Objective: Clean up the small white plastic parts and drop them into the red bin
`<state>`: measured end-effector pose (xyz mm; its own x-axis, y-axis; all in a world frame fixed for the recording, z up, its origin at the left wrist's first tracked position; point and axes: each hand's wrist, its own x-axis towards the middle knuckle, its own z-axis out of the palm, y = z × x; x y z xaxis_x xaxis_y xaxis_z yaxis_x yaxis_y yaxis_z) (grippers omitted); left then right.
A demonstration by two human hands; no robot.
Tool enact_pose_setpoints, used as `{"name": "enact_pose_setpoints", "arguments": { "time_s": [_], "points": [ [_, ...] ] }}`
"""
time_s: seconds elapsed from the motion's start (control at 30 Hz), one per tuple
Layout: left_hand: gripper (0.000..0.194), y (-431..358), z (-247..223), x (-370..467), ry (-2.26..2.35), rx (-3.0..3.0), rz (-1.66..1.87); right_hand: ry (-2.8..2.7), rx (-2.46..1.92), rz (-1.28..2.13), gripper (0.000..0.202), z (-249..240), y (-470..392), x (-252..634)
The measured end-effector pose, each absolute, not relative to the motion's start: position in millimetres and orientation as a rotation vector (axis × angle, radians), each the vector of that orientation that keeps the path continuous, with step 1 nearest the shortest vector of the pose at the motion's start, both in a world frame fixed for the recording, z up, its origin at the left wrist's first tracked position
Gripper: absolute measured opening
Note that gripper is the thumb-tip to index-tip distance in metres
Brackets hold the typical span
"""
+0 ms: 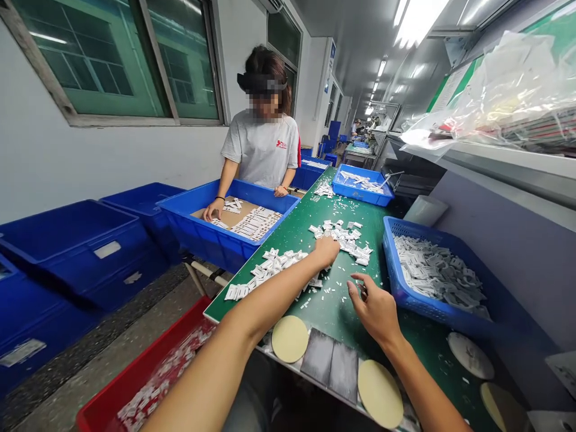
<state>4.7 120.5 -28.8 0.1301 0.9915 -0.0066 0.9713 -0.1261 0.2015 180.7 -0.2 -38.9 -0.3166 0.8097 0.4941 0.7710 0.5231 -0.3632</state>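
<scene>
Piles of small white plastic pieces (351, 240) sit by our green bench (337, 315)'s left edge and middle. Our left hand (327, 252)'s curled at the middle pile, right hand (374, 305) half-open nearby; can't tell what either's got.

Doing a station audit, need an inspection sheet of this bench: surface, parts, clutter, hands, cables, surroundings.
Surface: green table, littered with small white scraps.
Parts: white pieces in a near pile and a far pile; more fill the perforated blue basket at right.
Clutter: yellow discs and dark pads along the near edge.
Hands: left hand at the far pile, fingertips hidden; right hand over the table, fingers curled, grip unclear.
Cables: nothing seen.
Surroundings: co-worker reaching into a blue bin; red bin below, at left.
</scene>
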Motion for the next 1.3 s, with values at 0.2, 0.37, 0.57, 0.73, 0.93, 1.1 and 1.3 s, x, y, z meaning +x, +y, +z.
{"name": "enact_pose_setpoints", "arguments": {
  "time_s": [0.2,0.37,0.57,0.73,0.93,1.1,1.3],
  "points": [
    [0.037,124,-36,0,1.961,2.231,0.183,-2.157,-1.264,0.075,0.038,-36,-1,180],
    [0.036,122,-29,3,1.935,2.145,0.331,-2.177,-1.269,0.092,0.037,-37,0,181],
    [0.028,98,-10,0,1.806,1.938,0.687,-2.136,-1.262,0.126,0.038,-37,-1,179],
    [0.026,50,-1,-3,1.459,1.797,0.903,-2.073,-1.298,0.166,0.039,-31,-4,177],
    [0.037,7,-14,-11,1.010,1.182,1.193,-2.174,-1.253,0.146,0.038,-30,-9,176],
    [0.038,-3,-16,-11,1.002,1.093,1.141,-2.277,-1.222,0.109,0.045,-31,-10,174],
    [0.033,-7,-11,-9,1.037,1.125,1.101,-2.322,-1.252,-0.038,0.054,-35,-9,174]
  ]
}}
